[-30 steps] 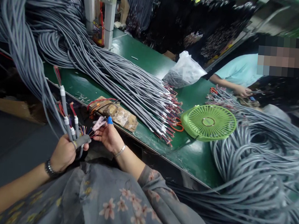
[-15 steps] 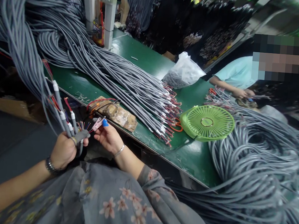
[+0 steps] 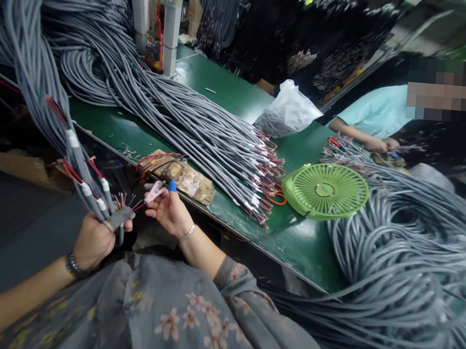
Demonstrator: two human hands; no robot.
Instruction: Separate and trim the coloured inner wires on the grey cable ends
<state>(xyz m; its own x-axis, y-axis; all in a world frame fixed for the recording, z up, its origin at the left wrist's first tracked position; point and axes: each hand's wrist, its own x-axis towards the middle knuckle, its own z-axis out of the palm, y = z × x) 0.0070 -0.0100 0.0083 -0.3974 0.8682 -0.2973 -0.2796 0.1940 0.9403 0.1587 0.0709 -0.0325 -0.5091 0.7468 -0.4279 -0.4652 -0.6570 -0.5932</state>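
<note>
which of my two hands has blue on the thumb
Your right hand, the one holding the pink clip: its thumb tip is blue, while your left hand has a grey-wrapped thumb.

Dim toward the back, with pale light catching a glossy green-topped workbench [image 3: 212,73] set diagonally, whitish posts [image 3: 169,43] rising at its far side, dark grey floor [image 3: 47,230] lower left, bent pipe [image 3: 421,29] upper right.

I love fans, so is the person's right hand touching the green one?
No, the right hand holds a pink tool; the green fan lies apart on the table.
</note>
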